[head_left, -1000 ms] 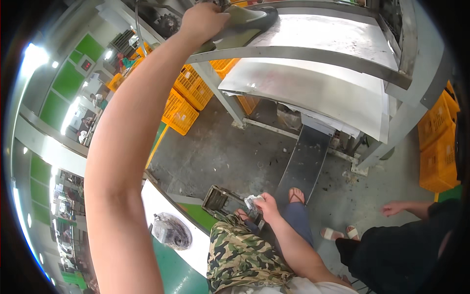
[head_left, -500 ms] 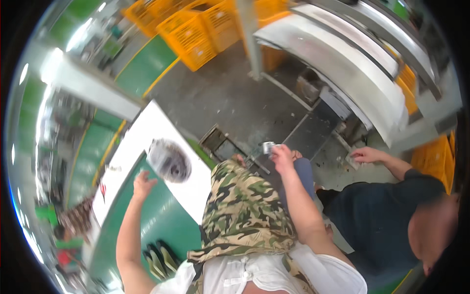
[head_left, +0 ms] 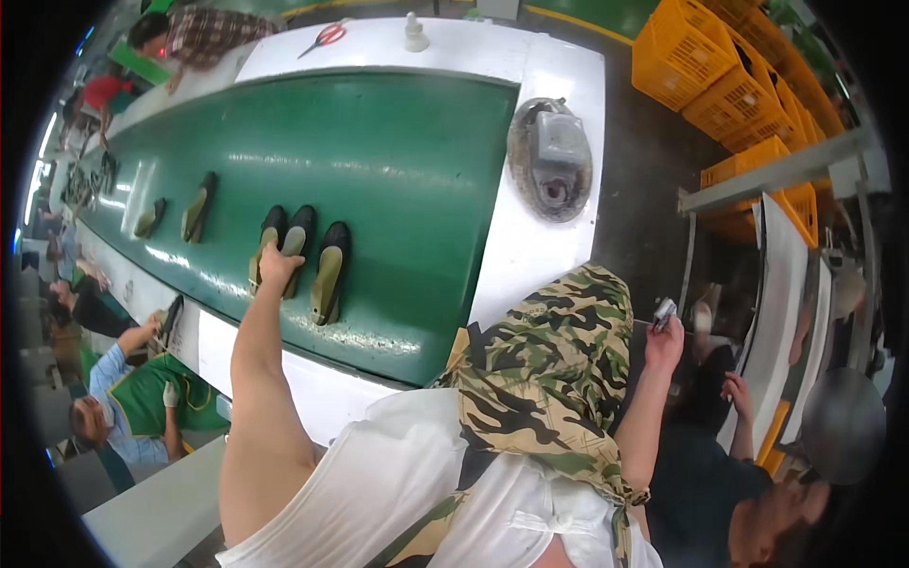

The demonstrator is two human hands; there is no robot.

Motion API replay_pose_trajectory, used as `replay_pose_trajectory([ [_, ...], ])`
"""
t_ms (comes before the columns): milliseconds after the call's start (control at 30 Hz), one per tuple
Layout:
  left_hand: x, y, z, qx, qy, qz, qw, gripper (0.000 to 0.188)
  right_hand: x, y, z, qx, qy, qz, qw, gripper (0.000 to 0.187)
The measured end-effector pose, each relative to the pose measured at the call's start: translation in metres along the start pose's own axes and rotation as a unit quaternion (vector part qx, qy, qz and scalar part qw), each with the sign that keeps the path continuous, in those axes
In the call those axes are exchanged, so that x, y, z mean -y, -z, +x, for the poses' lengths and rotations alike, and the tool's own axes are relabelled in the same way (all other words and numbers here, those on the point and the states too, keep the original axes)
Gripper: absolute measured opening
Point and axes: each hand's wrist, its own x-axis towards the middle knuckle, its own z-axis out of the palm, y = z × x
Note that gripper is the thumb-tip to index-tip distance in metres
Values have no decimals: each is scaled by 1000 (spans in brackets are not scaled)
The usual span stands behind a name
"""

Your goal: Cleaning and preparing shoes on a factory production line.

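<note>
Black shoes on olive-green lasts stand on the green conveyor belt. My left hand (head_left: 277,265) is at the back ends of two close-set ones, the left shoe (head_left: 272,225) and the middle shoe (head_left: 300,227). Its thumb lies across the middle one and the fingers curl down, partly hidden. Just to the right stands a third shoe (head_left: 331,270), apart from the hand. My right hand (head_left: 665,346), off to the right beside my camouflage apron (head_left: 559,360), is closed round a small silvery-white object (head_left: 663,313), whose kind I cannot make out.
More shoes (head_left: 199,208) stand farther left on the belt (head_left: 398,170). A white ledge (head_left: 559,66) borders it, bearing red-handled scissors (head_left: 329,36), a white bottle (head_left: 415,36) and a round grey device (head_left: 551,161). Orange crates (head_left: 686,57) are stacked right. Other people work left and right.
My view has swung left to the belt. My left hand, open and empty before, has come down onto the shoes. My right hand still holds the small silvery-white object.
</note>
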Motion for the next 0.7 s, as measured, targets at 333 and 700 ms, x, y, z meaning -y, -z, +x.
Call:
replay_pose_trajectory([
  [333, -80, -30, -62, 117, -78, 113, 984, 78, 7, -104, -15, 124, 4, -71, 990, 9],
  [700, -111, -35, -63, 392, 126, -598, 687, 52, -25, -169, -33, 122, 27, -166, 978, 12],
])
